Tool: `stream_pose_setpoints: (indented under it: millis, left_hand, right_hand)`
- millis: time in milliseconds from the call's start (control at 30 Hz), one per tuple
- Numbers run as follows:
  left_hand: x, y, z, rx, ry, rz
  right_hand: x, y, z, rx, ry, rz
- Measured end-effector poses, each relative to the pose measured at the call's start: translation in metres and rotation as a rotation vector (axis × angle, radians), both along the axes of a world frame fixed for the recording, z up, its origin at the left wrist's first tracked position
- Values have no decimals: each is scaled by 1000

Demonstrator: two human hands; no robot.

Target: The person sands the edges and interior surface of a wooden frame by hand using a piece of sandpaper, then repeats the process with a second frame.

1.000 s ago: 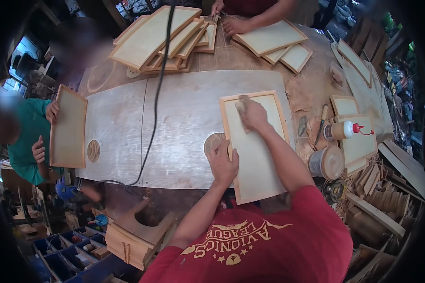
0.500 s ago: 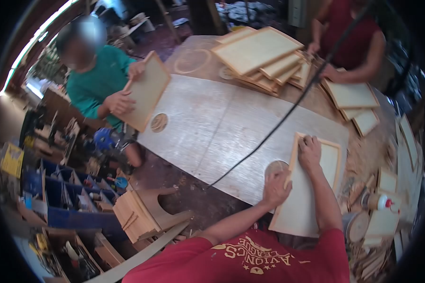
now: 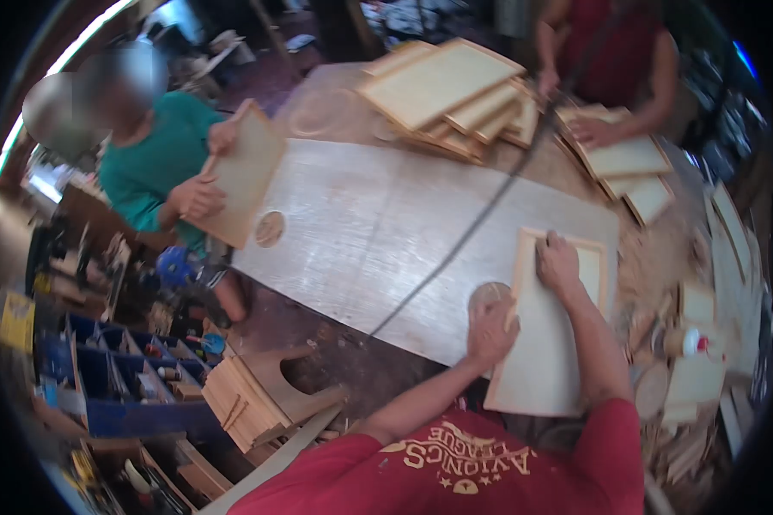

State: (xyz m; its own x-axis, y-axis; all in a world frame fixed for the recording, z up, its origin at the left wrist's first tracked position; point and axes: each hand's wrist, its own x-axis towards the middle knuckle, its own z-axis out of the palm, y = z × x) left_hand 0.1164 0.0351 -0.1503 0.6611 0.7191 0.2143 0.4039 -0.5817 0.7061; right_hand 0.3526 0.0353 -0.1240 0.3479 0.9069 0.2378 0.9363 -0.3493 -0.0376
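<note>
Workshop table [image 3: 335,112] seen from above, through a camera on the wearer's head. At far left, blue bins [image 3: 120,378] of small parts sit on the floor, close to the bench for easy reach. Next, a person in a green shirt [image 3: 159,154] holds a tilted panel [image 3: 240,176] in both hands. Its lower edge is at the table's rim, probably so its face turns up toward them. Below that, a stack of wooden blocks [image 3: 266,395] stands beside the table.

A large plywood sheet [image 3: 361,223] covers the middle of the table as a flat work surface, with a round cutout [image 3: 270,228] near its left end. A black cable [image 3: 472,227] hangs slantwise across it. At the far edge lies a pile of panels [image 3: 455,90], loosely fanned.

Toward the right, the wearer's left hand [image 3: 489,330] is curled over the left edge of a framed panel [image 3: 550,343], gripping it, likely to stop it sliding. That panel lies flat on the near right corner of the plywood sheet, its near end overhanging toward the wearer's red shirt [image 3: 472,463]. The right hand [image 3: 558,262] presses palm down on the panel's far left corner, fingers bent. Whether anything lies under the palm cannot be told.

Across the table, another person's hands [image 3: 588,129] rest on flat panels [image 3: 631,159]. At the right edge stands a blurred glue bottle [image 3: 687,342] with a red cap, among wood scraps.
</note>
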Motion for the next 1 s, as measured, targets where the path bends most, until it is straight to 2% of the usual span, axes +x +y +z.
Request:
stream_pose_setpoints:
  millis: [133,200,267,333,433,567,633,767,867,900,1000]
  left_hand:
    - [6,-2,-9,-23,-83,7]
    - [6,-4,1,5,-50,-6]
    - [6,-3,3,10,-28,5]
    - [8,-2,4,48,-39,-2]
    - [5,-4,5,45,-21,-1]
    - [7,-7,4,32,-20,15]
    - [6,-6,5,36,-18,17]
    - [7,-5,3,40,-25,31]
    - [8,-6,2,26,-36,14]
    - [7,-5,2,23,-42,3]
    - [8,-7,2,43,-41,-1]
  right_hand:
    - [31,-48,6,-54,-17,-119]
    - [34,-45,-16,-71,-69,-171]
    - [16,-21,-29,-43,-10,-157]
    - [-10,0,-15,79,-93,9]
    - [-17,0,16,-89,-61,-27]
    - [27,-47,2,-199,-113,-298]
    - [35,-58,16,-203,-75,-401]
    - [23,-35,5,-126,53,-509]
    - [-3,0,-8,-134,-13,-255]
    - [-17,5,10,-119,35,-215]
    - [1,-14,14,-179,20,-257]
